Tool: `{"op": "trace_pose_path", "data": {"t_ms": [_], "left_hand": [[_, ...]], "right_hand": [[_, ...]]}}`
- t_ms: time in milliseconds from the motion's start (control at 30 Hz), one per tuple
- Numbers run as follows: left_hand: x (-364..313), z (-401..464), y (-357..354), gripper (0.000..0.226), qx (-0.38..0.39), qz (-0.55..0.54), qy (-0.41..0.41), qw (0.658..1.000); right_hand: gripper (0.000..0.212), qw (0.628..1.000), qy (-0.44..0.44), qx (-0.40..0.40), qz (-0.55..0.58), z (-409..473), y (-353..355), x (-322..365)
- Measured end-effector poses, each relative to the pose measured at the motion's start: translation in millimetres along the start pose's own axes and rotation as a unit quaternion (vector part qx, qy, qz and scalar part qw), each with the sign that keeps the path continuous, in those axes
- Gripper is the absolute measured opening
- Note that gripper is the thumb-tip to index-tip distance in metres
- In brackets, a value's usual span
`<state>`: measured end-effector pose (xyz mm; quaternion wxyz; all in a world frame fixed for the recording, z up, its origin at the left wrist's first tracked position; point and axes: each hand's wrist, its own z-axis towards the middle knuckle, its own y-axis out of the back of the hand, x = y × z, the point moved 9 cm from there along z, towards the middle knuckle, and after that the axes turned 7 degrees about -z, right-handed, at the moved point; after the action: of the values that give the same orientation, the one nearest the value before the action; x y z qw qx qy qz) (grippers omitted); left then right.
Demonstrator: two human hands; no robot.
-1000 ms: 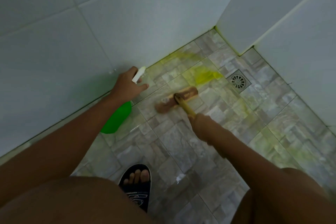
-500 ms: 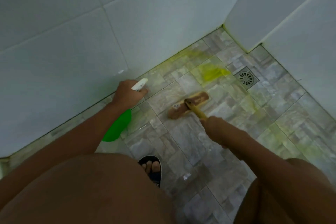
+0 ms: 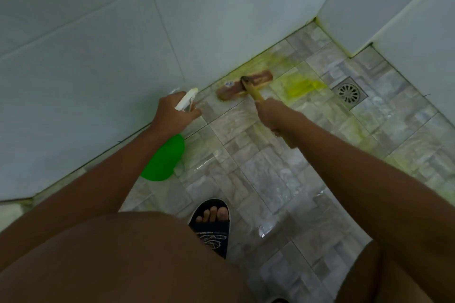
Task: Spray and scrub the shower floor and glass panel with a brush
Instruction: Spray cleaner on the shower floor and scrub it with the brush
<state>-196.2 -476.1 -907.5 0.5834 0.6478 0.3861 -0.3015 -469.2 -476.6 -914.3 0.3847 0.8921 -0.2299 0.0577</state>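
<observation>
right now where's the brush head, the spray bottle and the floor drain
brush head (image 3: 244, 84), head view, on the brown block's top face
spray bottle (image 3: 164, 161), head view, on the green body below the wrist
floor drain (image 3: 349, 92), head view, on the middle of the round metal grate

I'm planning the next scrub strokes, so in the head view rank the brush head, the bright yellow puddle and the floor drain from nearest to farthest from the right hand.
From the right hand:
1. Brush head, just ahead along the wall.
2. Yellow puddle, to the right of the brush.
3. Floor drain, farthest right.
</observation>
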Motion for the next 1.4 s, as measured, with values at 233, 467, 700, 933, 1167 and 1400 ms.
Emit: {"op": "trace_pose_path", "data": {"t_ms": [233,467,700,933,1167,1400], "left_hand": [[18.7,-9.3,8.8,0.051,0.006,-0.011,0.065,0.998],[12.5,-13.5,14.4,0.055,-0.003,-0.010,0.067,0.998],[0.9,-4.7,14.6,0.038,-0.024,-0.034,0.048,0.998],[-32.2,24.1,-27.5,0.044,0.025,-0.036,-0.017,0.999],[-12.1,50.4,-29.1,0.041,-0.007,-0.070,0.043,0.997],[-18.2,44.6,-39.2,0.032,0.027,-0.039,0.003,0.999]], "right_hand": [[0.047,0.992,0.026,0.040,-0.114,-79.8,-78.2,-60.0],[0.049,0.995,0.064,-0.015,-0.075,1.0,-20.2,26.2],[0.052,0.987,0.060,-0.024,-0.149,2.8,-5.0,-21.2],[0.055,0.991,-0.044,-0.096,-0.083,63.3,102.9,-82.8],[0.051,0.982,0.051,-0.070,-0.166,69.3,70.3,-37.4],[0.047,0.989,0.029,-0.064,-0.133,77.9,109.1,-45.1]]}}
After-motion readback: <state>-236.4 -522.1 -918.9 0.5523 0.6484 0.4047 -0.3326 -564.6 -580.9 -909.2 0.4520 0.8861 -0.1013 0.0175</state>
